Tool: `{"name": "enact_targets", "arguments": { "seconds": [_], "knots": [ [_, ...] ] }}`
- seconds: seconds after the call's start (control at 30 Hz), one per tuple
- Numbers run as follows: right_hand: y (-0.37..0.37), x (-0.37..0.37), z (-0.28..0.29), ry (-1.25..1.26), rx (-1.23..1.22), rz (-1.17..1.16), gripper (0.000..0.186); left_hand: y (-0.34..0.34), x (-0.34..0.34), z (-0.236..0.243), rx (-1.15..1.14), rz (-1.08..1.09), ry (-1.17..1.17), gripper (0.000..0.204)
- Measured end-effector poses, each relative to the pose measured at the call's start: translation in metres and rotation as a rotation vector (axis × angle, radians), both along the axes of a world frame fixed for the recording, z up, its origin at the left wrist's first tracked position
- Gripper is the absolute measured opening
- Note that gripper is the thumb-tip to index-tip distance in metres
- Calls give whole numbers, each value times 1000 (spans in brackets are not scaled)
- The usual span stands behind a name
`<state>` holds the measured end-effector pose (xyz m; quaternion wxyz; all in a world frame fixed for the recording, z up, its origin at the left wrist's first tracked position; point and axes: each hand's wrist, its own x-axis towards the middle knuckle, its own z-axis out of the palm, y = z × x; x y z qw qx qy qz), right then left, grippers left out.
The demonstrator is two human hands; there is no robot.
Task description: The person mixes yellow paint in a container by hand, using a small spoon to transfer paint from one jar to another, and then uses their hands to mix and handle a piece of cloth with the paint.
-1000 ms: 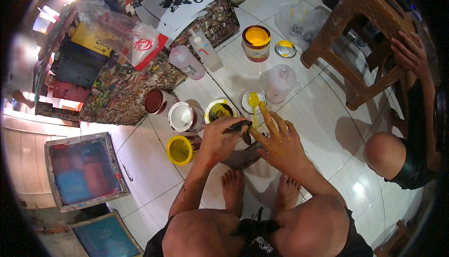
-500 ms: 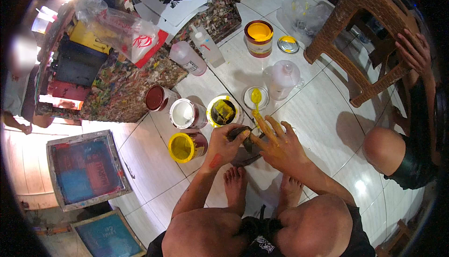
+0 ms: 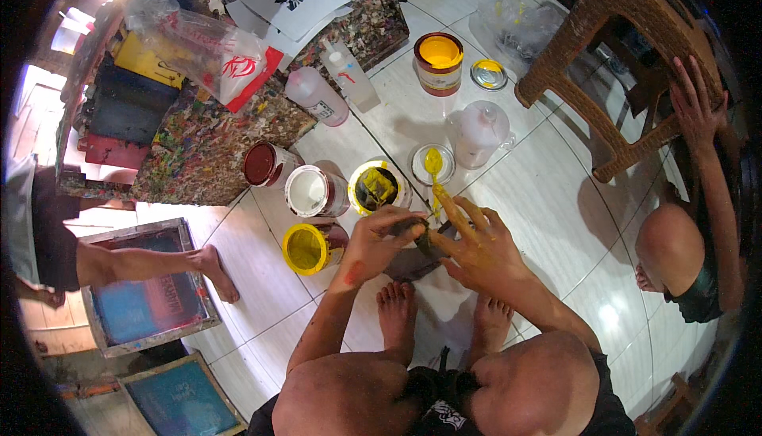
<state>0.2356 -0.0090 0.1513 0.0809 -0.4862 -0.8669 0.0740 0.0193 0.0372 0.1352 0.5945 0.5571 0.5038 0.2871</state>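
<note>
My left hand (image 3: 376, 244) is closed around a dark rag (image 3: 411, 263), part of which hangs below my fingers. The rag presses against my right hand (image 3: 482, 252), whose fingers are spread and smeared with yellow paint. Just beyond my right fingertips, a yellow-coated spoon (image 3: 433, 165) lies on a round lid (image 3: 423, 176). Close to my left hand stands an open can (image 3: 356, 190) with yellow and dark stuff inside. Around it are a yellow-rimmed can (image 3: 290, 255), a white paint can (image 3: 295, 202) and a dark red one (image 3: 255, 150).
A can of orange-yellow paint (image 3: 438, 80) stands farther off, near a clear plastic bottle (image 3: 481, 141). At right, another person's hand (image 3: 698, 111) rests on a brown stool (image 3: 583, 35). Framed screens (image 3: 190, 392) lie at left, where someone's leg (image 3: 151, 265) crosses. A paint-crusted table (image 3: 230, 150) stands behind.
Another person's leg has stepped in from the left, over a framed screen. My hands keep rubbing at the rag with small shifts. The person at right has moved their hand and knee slightly.
</note>
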Motion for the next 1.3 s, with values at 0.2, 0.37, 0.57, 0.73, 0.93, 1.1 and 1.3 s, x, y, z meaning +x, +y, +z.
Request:
{"name": "enact_targets", "arguments": {
  "seconds": [0.2, 0.37, 0.57, 0.73, 0.93, 1.1, 1.3],
  "knots": [
    [-1, 0, 6, 24, -11, 52, 62, 10, 0, 1, 405, 2, 261, 27],
    [-4, 1, -12, -59, -49, 187, 58, 6, 8, 19, 327, -105, 261, 32],
    [-2, 8, -13, -183, 94, 300, 55, -1, 14, 9, 127, -73, 103, 27],
    [-2, 12, -13, -185, 99, 288, 56, -3, 19, 4, -115, 45, -60, 23],
    [2, 13, 1, -107, 66, 339, 57, -8, 9, -4, -270, 120, -243, 24],
    [1, 14, 0, -20, -37, 302, 58, -3, 12, 17, -129, 8, -49, 23],
    [3, -1, -1, 297, -157, 259, 59, -17, 4, -9, -69, 238, -275, 25]
  ]
}}
